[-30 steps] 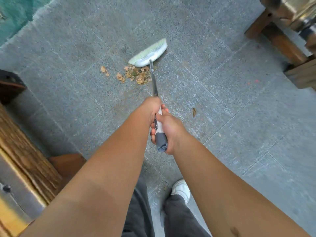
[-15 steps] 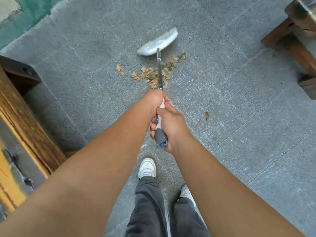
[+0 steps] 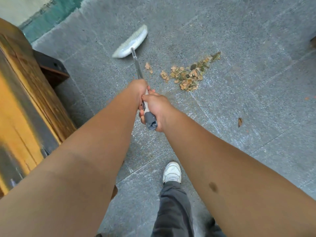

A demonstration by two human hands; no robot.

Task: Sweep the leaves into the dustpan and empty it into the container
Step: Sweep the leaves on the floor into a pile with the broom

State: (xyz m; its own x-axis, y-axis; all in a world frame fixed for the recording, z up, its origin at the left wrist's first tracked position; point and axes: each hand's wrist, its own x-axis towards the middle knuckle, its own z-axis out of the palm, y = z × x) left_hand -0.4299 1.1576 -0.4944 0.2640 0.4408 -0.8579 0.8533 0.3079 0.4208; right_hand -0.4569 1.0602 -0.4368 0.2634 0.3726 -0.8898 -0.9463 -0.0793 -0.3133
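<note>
Both hands grip a broom by its handle. My left hand (image 3: 137,90) holds the metal shaft higher up, and my right hand (image 3: 156,108) is wrapped round the white and grey grip at its end. The broom's pale bristle head (image 3: 130,44) rests on the grey stone floor, up and left of a pile of dry brown leaves (image 3: 189,74). A couple of stray leaves (image 3: 148,67) lie just right of the shaft. One lone leaf (image 3: 239,122) lies farther right. No dustpan or container shows.
A wooden bench or cabinet (image 3: 25,93) runs along the left edge with a dark bracket (image 3: 51,65) at its foot. My white shoe (image 3: 171,171) and dark trouser legs are below. Grey paving (image 3: 248,40) spreads to the right.
The broom head has swung left, away from the leaves. The pile, which lay by the bristles, now sits to the right of the shaft. The view has shifted left toward the bench.
</note>
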